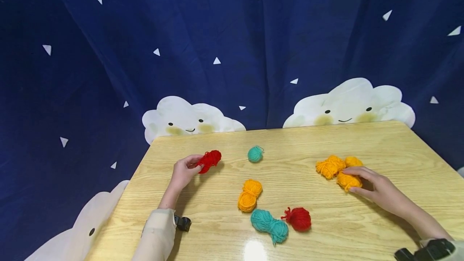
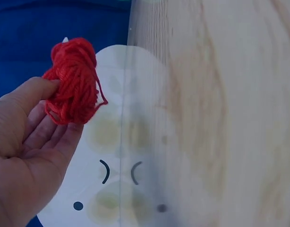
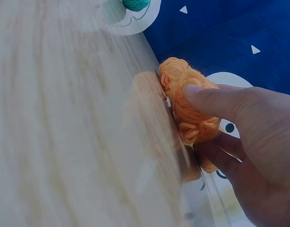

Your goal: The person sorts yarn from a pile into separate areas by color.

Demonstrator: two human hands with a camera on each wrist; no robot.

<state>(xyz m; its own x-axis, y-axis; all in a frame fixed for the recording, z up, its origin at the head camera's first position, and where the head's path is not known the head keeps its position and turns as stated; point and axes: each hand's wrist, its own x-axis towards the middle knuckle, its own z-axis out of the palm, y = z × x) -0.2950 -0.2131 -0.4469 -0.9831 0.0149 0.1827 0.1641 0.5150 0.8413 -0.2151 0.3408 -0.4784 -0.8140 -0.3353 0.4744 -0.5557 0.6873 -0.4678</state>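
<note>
In the head view my left hand [image 1: 185,172] pinches a red yarn skein [image 1: 210,160] between thumb and fingers, over the left part of the table. The left wrist view shows this red skein [image 2: 74,82] with a loose strand trailing from it. Toward the right side, my right hand [image 1: 380,188] grips an orange-yellow yarn skein [image 1: 349,181]; its thumb lies across the yarn [image 3: 194,106] in the right wrist view. Against it sit another orange-yellow skein [image 1: 330,167] and a partly hidden orange-yellow one [image 1: 353,161].
Mid-table are a small teal yarn ball [image 1: 255,154], an orange-yellow skein [image 1: 250,195], a teal skein [image 1: 269,225] and a red yarn ball [image 1: 300,219]. Behind the wooden table [image 1: 290,144] hangs a dark blue curtain [image 1: 232,23] with clouds printed on it.
</note>
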